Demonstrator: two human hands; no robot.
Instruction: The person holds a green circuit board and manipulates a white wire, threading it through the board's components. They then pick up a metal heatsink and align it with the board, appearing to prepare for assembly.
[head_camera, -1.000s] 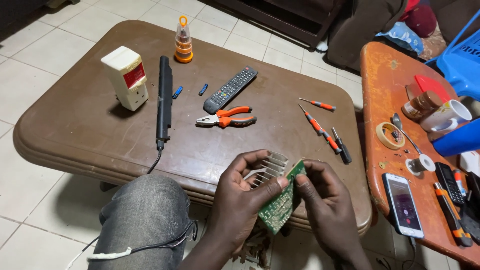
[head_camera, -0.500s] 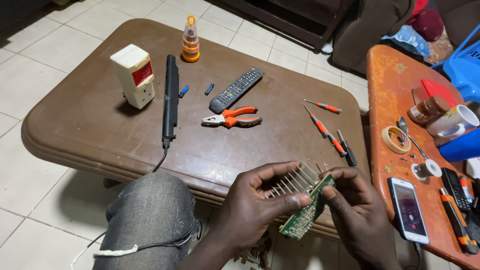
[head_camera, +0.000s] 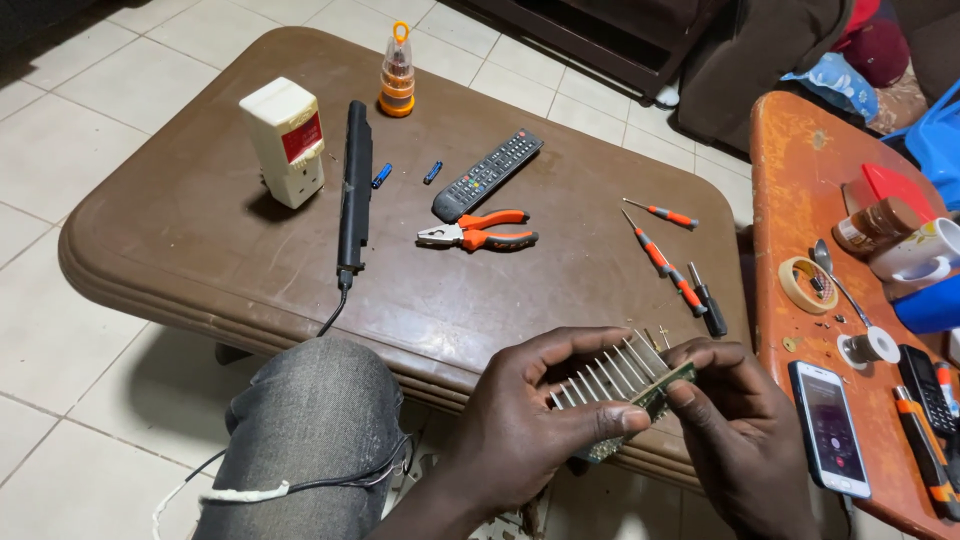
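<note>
Circuit board with a finned metal heatsink sits between both hands, just over the near edge of the brown table. Left hand pinches it closed, thumb under, fingers over the fins; right hand grips the far end. Pliers and a remote lie on the table, above a tiled floor. Its board looks green, probably edge-on.

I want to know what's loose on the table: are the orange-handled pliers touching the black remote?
Apart. The head view shows a strip of brown table between the pliers and the remote's lower end.
</note>
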